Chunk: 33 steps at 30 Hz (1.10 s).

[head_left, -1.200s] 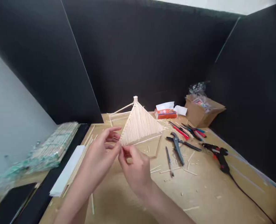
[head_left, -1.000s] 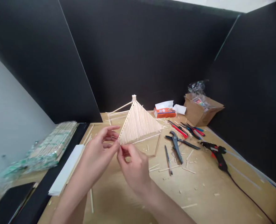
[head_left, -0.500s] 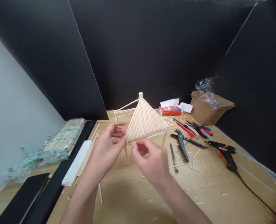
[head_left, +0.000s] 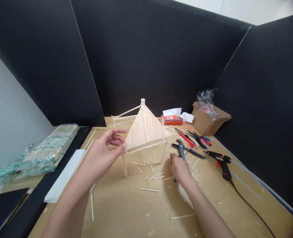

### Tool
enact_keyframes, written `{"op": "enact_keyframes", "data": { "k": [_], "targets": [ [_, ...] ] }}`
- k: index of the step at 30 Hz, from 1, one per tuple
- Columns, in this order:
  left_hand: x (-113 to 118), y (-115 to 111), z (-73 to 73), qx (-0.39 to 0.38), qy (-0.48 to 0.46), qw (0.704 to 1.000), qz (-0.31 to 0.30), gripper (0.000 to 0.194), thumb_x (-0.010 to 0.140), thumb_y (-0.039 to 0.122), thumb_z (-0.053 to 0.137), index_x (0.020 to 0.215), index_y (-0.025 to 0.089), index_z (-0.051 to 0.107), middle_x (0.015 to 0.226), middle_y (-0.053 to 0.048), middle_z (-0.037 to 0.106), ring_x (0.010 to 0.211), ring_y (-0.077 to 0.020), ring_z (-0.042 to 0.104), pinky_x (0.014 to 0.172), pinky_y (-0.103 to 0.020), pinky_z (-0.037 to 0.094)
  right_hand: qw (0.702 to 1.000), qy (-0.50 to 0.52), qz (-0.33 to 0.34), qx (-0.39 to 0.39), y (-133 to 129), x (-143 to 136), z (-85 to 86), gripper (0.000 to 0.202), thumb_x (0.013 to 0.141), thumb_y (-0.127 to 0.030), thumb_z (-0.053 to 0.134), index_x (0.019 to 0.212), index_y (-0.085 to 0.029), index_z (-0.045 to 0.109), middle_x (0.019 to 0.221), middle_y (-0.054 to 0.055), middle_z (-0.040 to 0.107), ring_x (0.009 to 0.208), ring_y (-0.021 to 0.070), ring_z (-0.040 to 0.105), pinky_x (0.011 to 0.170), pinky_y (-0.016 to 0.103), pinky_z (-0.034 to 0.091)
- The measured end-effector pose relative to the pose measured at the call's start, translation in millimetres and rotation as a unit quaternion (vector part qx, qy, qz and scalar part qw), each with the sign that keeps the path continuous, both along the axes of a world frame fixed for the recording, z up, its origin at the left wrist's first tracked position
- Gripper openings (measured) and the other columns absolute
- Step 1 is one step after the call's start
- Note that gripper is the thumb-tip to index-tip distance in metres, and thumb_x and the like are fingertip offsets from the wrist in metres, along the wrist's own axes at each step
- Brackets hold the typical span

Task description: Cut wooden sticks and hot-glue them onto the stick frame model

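A small pavilion-like frame of pale wooden sticks, with a slatted triangular roof panel (head_left: 147,129), stands on the wooden table. My left hand (head_left: 109,143) pinches the roof's lower left corner between thumb and fingertips, the other fingers loosely curved. To the right, my right hand (head_left: 179,167) is over the grey-handled cutter (head_left: 181,149), its fingers curled down around the handle area. A pen lies partly beneath that hand. What the right fingertips grip is mostly hidden.
A glue gun (head_left: 222,163) with a cord lies at the right, near pliers (head_left: 198,138) and a red knife (head_left: 187,138). Behind are a tissue pack (head_left: 172,119) and cardboard box (head_left: 205,120). Bagged sticks (head_left: 49,145) and white paper (head_left: 65,175) lie left.
My right hand has moved from beside the roof's lower corner, right to the cutter. My left hand stays at the corner. The whole view has shifted, so things appear further left.
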<state>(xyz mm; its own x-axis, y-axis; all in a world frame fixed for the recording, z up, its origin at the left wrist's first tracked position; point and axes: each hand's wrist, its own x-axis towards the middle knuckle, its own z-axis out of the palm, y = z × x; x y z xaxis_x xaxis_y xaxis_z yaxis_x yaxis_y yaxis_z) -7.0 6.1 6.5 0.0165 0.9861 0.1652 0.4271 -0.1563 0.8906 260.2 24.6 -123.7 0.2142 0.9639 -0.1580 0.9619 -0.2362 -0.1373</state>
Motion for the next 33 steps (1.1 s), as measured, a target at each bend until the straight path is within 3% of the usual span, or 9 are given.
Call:
{"op": "enact_keyframes", "data": {
  "k": [4, 8, 10, 14, 18, 20, 22, 27, 33],
  "targets": [
    [-1, 2, 0.1, -0.003, 0.005, 1.000, -0.004, 0.035, 0.076, 0.025, 0.061, 0.110, 0.021, 0.056, 0.092, -0.003, 0.059, 0.085, -0.0171, 0.057, 0.077, -0.033, 0.049, 0.998, 0.060, 0.009, 0.004, -5, 4, 13.0, 0.028, 0.079, -0.010, 0.047, 0.105, -0.011, 0.060, 0.086, 0.018, 0.071, 0.082, 0.0265, 0.068, 0.065, 0.031, 0.044],
    [-2, 4, 0.1, -0.009, 0.006, 1.000, -0.020, 0.035, 0.076, 0.023, 0.060, 0.111, 0.020, 0.057, 0.090, -0.002, 0.060, 0.083, -0.0166, 0.058, 0.079, -0.034, 0.048, 0.979, 0.187, 0.083, 0.011, -28, 16, 63.3, 0.029, 0.087, -0.021, 0.037, 0.099, -0.020, 0.064, 0.081, 0.005, 0.071, 0.069, 0.0159, 0.066, 0.058, 0.024, 0.045],
    [-2, 4, 0.7, -0.006, 0.000, 1.000, -0.026, 0.034, 0.076, 0.021, 0.059, 0.110, 0.019, 0.058, 0.089, -0.002, 0.060, 0.083, -0.0165, 0.058, 0.079, -0.034, 0.047, 0.903, 0.405, 0.142, 0.013, -40, 18, 91.4, 0.030, 0.089, -0.023, 0.037, 0.102, -0.018, 0.063, 0.089, 0.008, 0.071, 0.073, 0.0161, 0.065, 0.058, 0.025, 0.047],
    [-2, 3, 1.8, -0.009, -0.011, 1.000, -0.024, 0.033, 0.075, 0.018, 0.058, 0.108, 0.019, 0.059, 0.087, -0.002, 0.059, 0.081, -0.0160, 0.057, 0.077, -0.033, 0.048, 0.821, 0.530, 0.201, 0.069, -50, 4, 122.6, 0.015, 0.078, -0.025, 0.065, 0.092, -0.022, 0.060, 0.079, 0.003, 0.070, 0.067, 0.0144, 0.063, 0.056, 0.025, 0.048],
    [-4, 2, 0.4, -0.009, -0.013, 0.999, -0.034, 0.033, 0.076, 0.016, 0.057, 0.108, 0.020, 0.059, 0.088, -0.002, 0.060, 0.082, -0.0159, 0.058, 0.076, -0.033, 0.048, 0.764, 0.576, 0.225, 0.183, -38, -33, 111.6, 0.020, 0.076, -0.023, 0.068, 0.074, -0.022, 0.049, 0.053, -0.008, 0.050, 0.043, 0.0063, 0.043, 0.040, 0.019, 0.032],
    [-5, 2, -0.3, -0.006, -0.014, 0.999, -0.036, 0.032, 0.076, 0.016, 0.057, 0.108, 0.020, 0.059, 0.088, -0.002, 0.060, 0.082, -0.0158, 0.058, 0.077, -0.033, 0.048, 0.729, 0.605, 0.229, 0.225, -32, -52, 99.3, 0.018, 0.082, -0.021, 0.061, 0.074, -0.023, 0.044, 0.052, -0.010, 0.042, 0.039, 0.0049, 0.032, 0.036, 0.018, 0.024],
    [-6, 2, -0.4, -0.006, -0.015, 0.999, -0.035, 0.032, 0.076, 0.016, 0.057, 0.108, 0.020, 0.059, 0.088, -0.002, 0.060, 0.082, -0.0158, 0.059, 0.077, -0.033, 0.048, 0.704, 0.623, 0.250, 0.233, -27, -69, 88.3, 0.012, 0.084, -0.019, 0.054, 0.080, -0.024, 0.044, 0.058, -0.009, 0.045, 0.042, 0.0063, 0.036, 0.039, 0.019, 0.029],
    [-7, 2, -0.1, -0.016, -0.030, 0.998, -0.048, 0.033, 0.077, 0.017, 0.057, 0.110, 0.020, 0.058, 0.088, -0.002, 0.060, 0.083, -0.0156, 0.059, 0.077, -0.032, 0.049, 0.718, 0.534, 0.314, 0.318, -21, -94, 76.8, 0.015, 0.077, -0.010, 0.053, 0.082, -0.023, 0.049, 0.074, -0.003, 0.056, 0.069, 0.0138, 0.055, 0.065, 0.030, 0.044],
    [-7, 3, -0.6, -0.009, -0.028, 0.999, -0.046, 0.034, 0.076, 0.016, 0.057, 0.109, 0.021, 0.059, 0.088, -0.001, 0.060, 0.082, -0.0154, 0.058, 0.076, -0.031, 0.049, 0.715, 0.489, 0.341, 0.364, -20, -105, 73.3, 0.020, 0.068, -0.004, 0.055, 0.076, -0.022, 0.049, 0.070, -0.003, 0.053, 0.063, 0.0131, 0.050, 0.058, 0.029, 0.041]
  ]
}}
